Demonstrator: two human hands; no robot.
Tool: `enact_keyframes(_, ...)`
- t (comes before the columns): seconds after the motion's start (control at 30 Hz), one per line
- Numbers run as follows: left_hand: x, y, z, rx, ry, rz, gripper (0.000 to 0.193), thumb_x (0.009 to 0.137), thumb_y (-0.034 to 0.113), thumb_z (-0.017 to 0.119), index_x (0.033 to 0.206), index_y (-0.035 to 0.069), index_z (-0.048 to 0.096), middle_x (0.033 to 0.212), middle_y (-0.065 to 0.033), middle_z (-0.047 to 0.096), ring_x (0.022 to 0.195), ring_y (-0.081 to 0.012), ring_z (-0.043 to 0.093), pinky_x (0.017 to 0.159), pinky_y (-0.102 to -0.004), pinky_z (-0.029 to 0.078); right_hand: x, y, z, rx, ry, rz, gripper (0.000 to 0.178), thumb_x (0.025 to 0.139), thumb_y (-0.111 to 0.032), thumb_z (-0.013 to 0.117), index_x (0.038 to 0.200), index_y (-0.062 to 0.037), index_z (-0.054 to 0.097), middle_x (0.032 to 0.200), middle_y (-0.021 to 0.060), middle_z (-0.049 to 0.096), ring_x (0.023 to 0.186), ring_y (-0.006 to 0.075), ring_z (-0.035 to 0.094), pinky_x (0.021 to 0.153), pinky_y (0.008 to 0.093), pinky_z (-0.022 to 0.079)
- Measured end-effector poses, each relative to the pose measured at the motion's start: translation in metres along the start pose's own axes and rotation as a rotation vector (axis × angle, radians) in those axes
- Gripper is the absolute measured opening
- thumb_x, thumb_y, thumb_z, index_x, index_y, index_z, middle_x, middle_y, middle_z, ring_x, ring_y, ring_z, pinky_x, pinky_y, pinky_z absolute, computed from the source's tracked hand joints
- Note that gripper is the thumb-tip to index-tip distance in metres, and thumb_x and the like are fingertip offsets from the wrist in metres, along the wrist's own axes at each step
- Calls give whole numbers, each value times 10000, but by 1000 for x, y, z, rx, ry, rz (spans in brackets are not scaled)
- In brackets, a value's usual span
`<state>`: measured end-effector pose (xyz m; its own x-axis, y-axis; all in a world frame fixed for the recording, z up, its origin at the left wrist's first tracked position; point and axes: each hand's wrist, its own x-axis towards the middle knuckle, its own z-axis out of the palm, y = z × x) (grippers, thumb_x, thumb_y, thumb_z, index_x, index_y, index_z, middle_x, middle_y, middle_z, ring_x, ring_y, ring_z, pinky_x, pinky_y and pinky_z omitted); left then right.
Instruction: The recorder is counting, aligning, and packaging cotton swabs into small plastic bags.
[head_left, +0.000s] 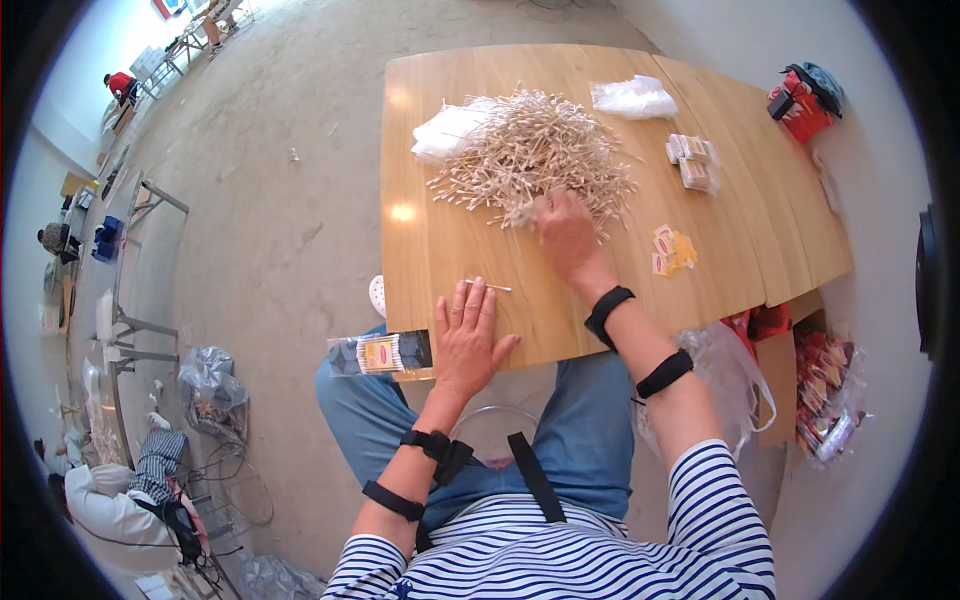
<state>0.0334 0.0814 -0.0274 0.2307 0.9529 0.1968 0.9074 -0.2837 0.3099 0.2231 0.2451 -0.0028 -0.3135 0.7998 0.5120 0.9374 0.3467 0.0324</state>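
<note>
A large heap of loose cotton swabs covers the far middle of the wooden table. At the heap's near edge my right hand is closed, its fingertips pinched among the cotton swabs; exactly how many they grip is hidden. My left hand lies flat on the near part of the table, fingers stretched out. A single cotton swab rests by its fingertips. Left of that hand, at the table's corner, a clear packet of cotton swabs lies on a dark block.
White plastic bags lie left of the heap and behind it. Packed bundles of swabs and small yellow-and-white cards sit to the right. A clear bag and a carton stand below the table's right edge.
</note>
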Motion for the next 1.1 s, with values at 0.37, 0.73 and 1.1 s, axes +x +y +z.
enact_keyframes(0.37, 1, 4, 0, -14, 90, 32, 775, 859, 465, 709, 1463, 41, 473, 1524, -149, 427, 1473, -342, 317, 1218, -544, 196, -57, -14, -35, 305, -35, 7, 549, 755, -114, 715, 1294, -77, 615, 1160, 147, 603, 1106, 332, 569, 942, 473, 476)
enact_keyframes(0.73, 1, 5, -3, -48, 138, 60, 703, 828, 409, 732, 1384, 28, 532, 1351, -160, 485, 1337, -381, 399, 1189, -547, 244, -94, -24, -35, 423, -133, -156, 519, 809, -136, 714, 1308, -33, 614, 1345, 142, 610, 1248, 320, 535, 1047, 444, 449)
enact_keyframes(1.1, 1, 4, -4, -64, 140, 56, 689, 832, 421, 728, 1367, 27, 546, 1341, -163, 494, 1333, -382, 400, 1185, -549, 248, -55, -22, -19, 143, -122, 36, 457, 882, -244, 675, 1300, -64, 639, 1381, 92, 609, 1301, 319, 497, 1144, 523, 337)
